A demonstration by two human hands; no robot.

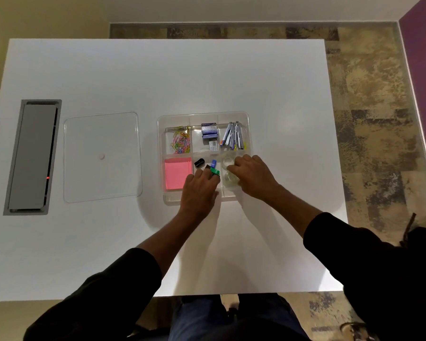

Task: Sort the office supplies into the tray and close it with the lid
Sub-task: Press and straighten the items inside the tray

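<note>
Both hands are down in the clear tray point(246, 116), which sits a little right of the middle of the white table point(158, 75). The left hand point(199, 187) reaches into the near-middle compartment, fingers curled over a green clip point(215, 171); whether it actually pinches the clip cannot be told. Just beyond it at 12 o'clock lies a blue clip point(214, 163), and at 10 o'clock a black sharpener point(199, 163). The right hand point(252, 174) covers the near-right compartment, fingers bent down onto clear tape rolls point(228, 161); how tight the hold is cannot be told. Pink sticky notes point(177, 174) fill the near-left compartment. Across the far row: coloured paper clips point(181, 142) on the left, staple boxes point(209, 133) in the middle, metal staple removers point(233, 136) on the right. The clear lid point(101, 156) lies flat on the table at the tray's 9 o'clock, apart from it, with a grey cable hatch point(31, 157) further out the same way.
</note>
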